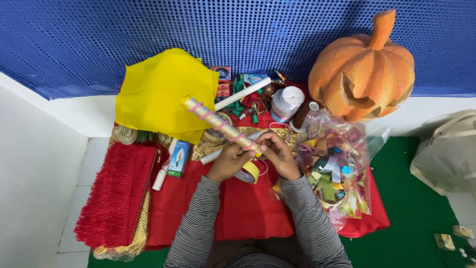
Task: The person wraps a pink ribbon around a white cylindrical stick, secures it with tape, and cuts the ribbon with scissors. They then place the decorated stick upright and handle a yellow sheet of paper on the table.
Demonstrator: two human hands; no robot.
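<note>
My left hand grips the near end of a gold-wrapped stick wound with a pink ribbon; the stick slants up and to the left over the yellow cloth. My right hand pinches the ribbon at the stick's near end, right beside the left hand. A roll of yellow tape hangs under my left hand. Both sleeves are grey striped.
A red cloth covers the floor. Red fringe trim lies left, a small bulb box beside it. A clear bag of coloured scraps lies right. An orange carved pumpkin, a white can and a white tube stand behind.
</note>
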